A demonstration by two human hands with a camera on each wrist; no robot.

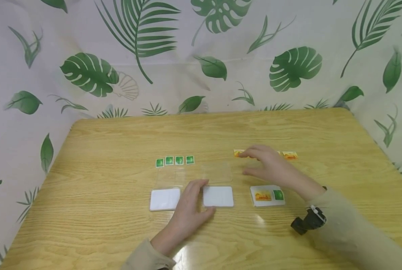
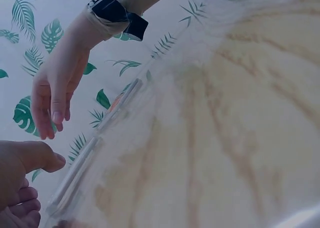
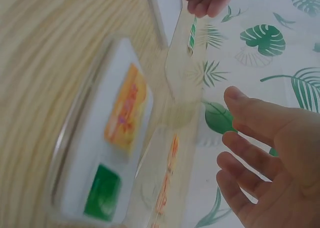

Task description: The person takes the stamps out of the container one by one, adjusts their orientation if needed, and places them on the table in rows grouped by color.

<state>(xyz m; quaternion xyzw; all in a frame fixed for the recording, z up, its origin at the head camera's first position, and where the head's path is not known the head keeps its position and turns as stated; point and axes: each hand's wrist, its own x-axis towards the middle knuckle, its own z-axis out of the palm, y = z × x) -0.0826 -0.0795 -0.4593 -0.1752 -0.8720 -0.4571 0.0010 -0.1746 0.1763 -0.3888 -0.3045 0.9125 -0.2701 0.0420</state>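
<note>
My left hand (image 1: 191,202) lies at the left end of a white rectangular card-like piece (image 1: 218,196), with fingertips by its far edge and thumb by its near edge. My right hand (image 1: 271,167) hovers over the back right, fingers loosely bent around nothing, as the right wrist view also shows. Under its fingertips is a row of small orange-yellow picture pieces (image 1: 290,155), partly hidden by the hand. Nearer to me lies a white card piece (image 3: 90,138) bearing an orange picture (image 1: 263,195) and a green square (image 1: 278,195).
Another blank white card piece (image 1: 165,199) lies left of my left hand. Several small green squares (image 1: 179,160) stand in a row behind it. Thin transparent sheets (image 1: 217,171) lie between the rows on the wooden table (image 1: 96,180). A leaf-print cloth (image 1: 174,90) hangs behind.
</note>
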